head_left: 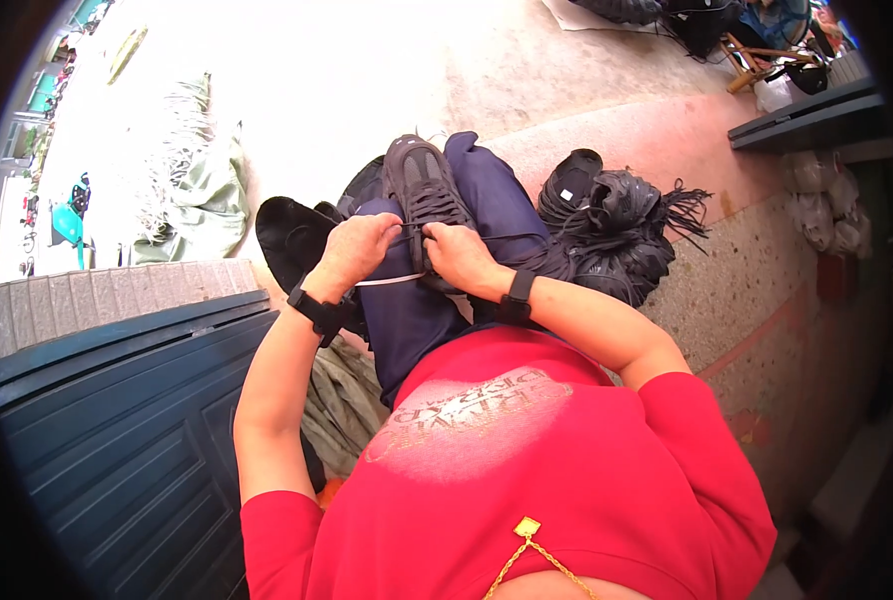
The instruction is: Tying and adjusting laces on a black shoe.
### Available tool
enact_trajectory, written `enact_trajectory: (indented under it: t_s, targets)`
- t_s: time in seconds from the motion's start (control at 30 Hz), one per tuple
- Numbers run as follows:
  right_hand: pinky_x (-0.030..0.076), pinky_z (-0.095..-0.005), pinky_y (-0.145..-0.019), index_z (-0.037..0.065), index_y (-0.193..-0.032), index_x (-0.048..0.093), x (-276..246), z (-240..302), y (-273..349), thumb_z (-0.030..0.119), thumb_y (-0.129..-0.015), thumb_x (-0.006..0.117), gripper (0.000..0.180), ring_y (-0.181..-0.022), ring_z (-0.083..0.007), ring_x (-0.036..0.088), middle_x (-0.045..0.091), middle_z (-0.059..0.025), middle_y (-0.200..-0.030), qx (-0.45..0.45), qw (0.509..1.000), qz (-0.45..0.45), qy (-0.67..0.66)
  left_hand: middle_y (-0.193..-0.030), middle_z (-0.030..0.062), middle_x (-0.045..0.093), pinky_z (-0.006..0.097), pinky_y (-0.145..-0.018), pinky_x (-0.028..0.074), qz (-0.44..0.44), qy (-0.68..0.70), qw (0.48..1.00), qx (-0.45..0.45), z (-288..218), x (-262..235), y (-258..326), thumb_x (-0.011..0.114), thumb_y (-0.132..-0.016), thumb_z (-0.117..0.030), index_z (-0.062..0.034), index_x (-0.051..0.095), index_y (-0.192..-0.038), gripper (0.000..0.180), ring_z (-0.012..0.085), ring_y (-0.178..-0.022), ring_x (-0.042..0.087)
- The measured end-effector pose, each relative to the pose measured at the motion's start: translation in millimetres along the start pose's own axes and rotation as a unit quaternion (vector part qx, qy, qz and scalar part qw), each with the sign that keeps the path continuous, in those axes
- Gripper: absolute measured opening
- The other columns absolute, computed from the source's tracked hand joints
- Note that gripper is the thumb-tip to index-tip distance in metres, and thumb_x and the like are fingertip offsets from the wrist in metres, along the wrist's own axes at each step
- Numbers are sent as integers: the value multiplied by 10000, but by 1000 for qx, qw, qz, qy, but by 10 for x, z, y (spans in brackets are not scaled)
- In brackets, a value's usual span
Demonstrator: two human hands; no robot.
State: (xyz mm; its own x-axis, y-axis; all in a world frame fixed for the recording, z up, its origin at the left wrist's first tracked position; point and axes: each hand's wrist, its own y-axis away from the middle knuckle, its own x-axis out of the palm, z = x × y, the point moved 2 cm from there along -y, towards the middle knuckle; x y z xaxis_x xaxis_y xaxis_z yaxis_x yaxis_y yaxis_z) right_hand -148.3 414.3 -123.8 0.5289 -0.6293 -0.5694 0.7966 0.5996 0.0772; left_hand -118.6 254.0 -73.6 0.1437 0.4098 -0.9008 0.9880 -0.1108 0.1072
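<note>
The dark grey shoe (425,190) rests on the person's lap, on the dark blue trousers (497,200), toe pointing away. The left hand (359,250) is curled shut at the near end of the shoe, fingers pinching a dark lace (407,236). The right hand (459,256) sits just beside it, fingers closed on the lace too, a strand running off to the right. A thin white strip (387,281) crosses under the hands. A pile of black shoes (617,235) lies on the ground at the right, near the knee
</note>
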Motion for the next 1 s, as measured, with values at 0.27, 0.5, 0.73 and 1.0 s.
enact_trajectory:
  t_s: [0.27,0.5,0.73,1.0]
  targets:
    - [480,-436,-600,-26,-849,447,102,76,-95,78,-766,476,137,-676,-372,600,585,-232,-688,-33,990,60,124,-774,180,610,433,-666,468,31,17,999,-41,-24,207,26,486,-828,-179,-68,602,-916,183,344,-757,591]
    - [493,-387,-557,-45,-884,447,-3,165,-99,82,-755,485,185,-647,-319,622,596,-201,-674,-115,964,113,209,-711,213,590,439,-643,462,-9,11,998,-56,-88,279,48,469,-803,-98,-7,583,-869,160,361,-710,588]
    - [338,-260,-452,112,-564,406,-1195,540,-183,177,-835,449,282,-437,-121,354,369,15,-511,170,761,103,-617,-745,229,586,456,-653,459,-150,-1,978,-147,-84,286,43,457,-775,-62,12,553,-875,157,394,-712,571]
    - [296,-251,-429,66,-656,434,-2453,1464,-84,190,-924,309,320,-409,-73,266,294,38,-491,-194,412,239,-858,-917,173,597,419,-774,435,-32,75,989,-127,-126,268,-203,505,-793,-146,-47,590,-950,204,369,-874,539]
